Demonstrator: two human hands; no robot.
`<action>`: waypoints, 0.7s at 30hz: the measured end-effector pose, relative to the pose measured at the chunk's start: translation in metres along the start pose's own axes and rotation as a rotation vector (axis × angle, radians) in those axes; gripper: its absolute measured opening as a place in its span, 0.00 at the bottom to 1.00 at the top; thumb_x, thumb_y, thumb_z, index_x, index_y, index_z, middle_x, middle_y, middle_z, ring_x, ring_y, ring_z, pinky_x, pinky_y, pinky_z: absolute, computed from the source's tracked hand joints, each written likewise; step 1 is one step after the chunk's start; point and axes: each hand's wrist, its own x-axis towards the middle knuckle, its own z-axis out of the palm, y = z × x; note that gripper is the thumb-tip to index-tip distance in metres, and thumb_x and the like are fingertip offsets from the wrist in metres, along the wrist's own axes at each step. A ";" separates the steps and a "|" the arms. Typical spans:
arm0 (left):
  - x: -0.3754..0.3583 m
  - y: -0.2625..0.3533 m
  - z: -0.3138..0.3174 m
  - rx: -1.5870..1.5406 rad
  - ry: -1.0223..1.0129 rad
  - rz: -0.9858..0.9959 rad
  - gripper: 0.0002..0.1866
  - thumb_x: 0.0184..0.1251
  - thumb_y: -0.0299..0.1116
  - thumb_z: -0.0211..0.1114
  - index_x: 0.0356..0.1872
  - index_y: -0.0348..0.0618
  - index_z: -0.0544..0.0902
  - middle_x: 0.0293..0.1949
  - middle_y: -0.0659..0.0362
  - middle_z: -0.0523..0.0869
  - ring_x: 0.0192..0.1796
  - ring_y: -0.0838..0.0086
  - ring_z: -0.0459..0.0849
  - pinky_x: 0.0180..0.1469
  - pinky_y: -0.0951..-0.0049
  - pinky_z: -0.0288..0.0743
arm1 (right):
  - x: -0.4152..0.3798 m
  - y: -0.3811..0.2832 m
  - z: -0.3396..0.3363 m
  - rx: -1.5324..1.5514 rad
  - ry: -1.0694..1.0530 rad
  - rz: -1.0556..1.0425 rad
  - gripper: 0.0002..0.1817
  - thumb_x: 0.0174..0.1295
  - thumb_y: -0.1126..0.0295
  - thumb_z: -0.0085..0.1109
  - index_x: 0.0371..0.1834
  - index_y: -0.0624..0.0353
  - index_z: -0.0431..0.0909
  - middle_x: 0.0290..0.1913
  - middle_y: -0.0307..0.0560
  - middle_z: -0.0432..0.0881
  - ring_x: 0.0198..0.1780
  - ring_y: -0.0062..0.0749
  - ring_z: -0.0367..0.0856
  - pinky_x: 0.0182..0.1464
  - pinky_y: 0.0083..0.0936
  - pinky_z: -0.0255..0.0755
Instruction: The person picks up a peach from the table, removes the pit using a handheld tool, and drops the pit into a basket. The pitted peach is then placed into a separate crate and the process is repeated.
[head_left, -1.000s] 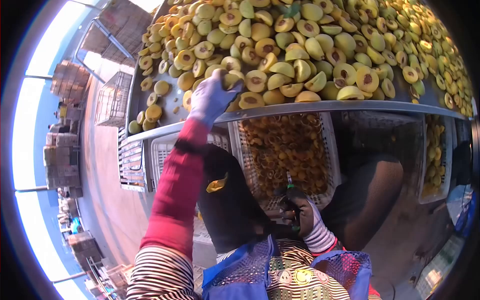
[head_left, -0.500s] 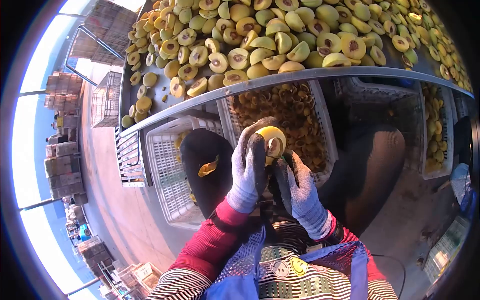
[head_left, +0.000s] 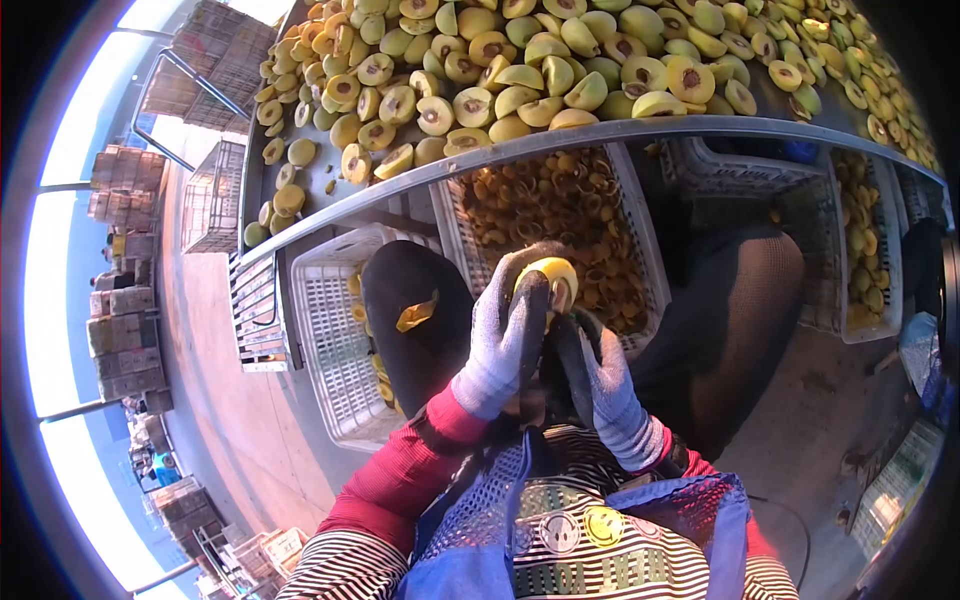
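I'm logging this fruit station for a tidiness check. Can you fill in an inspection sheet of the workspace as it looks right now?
Surface: metal table, heaped with halved yellow fruit.
Job's things: one fruit half held over the lap.
Clutter: white crate with a few pieces; crate of cut fruit under the table edge.
Grippers: left hand, gloved, grips the fruit half; right hand, gloved, sits against it, any tool hidden.
Cables: thin dark line on the floor at lower right, unclear.
Surroundings: stacked crates at left, concrete floor.
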 end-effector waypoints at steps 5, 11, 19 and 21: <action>-0.008 0.022 0.000 -0.240 0.049 -0.037 0.23 0.68 0.28 0.57 0.63 0.33 0.68 0.58 0.52 0.76 0.58 0.72 0.75 0.62 0.73 0.65 | 0.024 -0.031 -0.016 -0.068 0.066 -0.170 0.12 0.61 0.78 0.59 0.47 0.62 0.71 0.40 0.37 0.77 0.41 0.15 0.76 0.46 0.15 0.73; -0.003 0.017 -0.027 0.197 -0.297 0.324 0.18 0.75 0.34 0.48 0.58 0.33 0.72 0.54 0.47 0.77 0.55 0.67 0.78 0.59 0.68 0.71 | 0.026 -0.048 -0.008 -0.511 -0.171 -0.402 0.12 0.57 0.81 0.61 0.43 0.63 0.73 0.40 0.41 0.80 0.45 0.20 0.79 0.46 0.19 0.74; -0.009 0.021 0.008 -0.364 0.107 -0.238 0.19 0.72 0.43 0.57 0.51 0.36 0.79 0.45 0.59 0.82 0.45 0.79 0.79 0.47 0.79 0.74 | -0.013 -0.025 -0.008 -0.973 -0.077 -0.668 0.14 0.61 0.72 0.58 0.47 0.69 0.73 0.27 0.62 0.77 0.27 0.54 0.78 0.30 0.37 0.70; -0.011 0.019 0.014 -0.503 0.127 -0.214 0.19 0.71 0.42 0.58 0.51 0.36 0.79 0.46 0.59 0.81 0.44 0.80 0.79 0.47 0.79 0.74 | -0.012 -0.018 -0.011 -0.909 -0.047 -0.610 0.15 0.61 0.71 0.57 0.47 0.70 0.72 0.28 0.61 0.77 0.28 0.55 0.77 0.29 0.39 0.69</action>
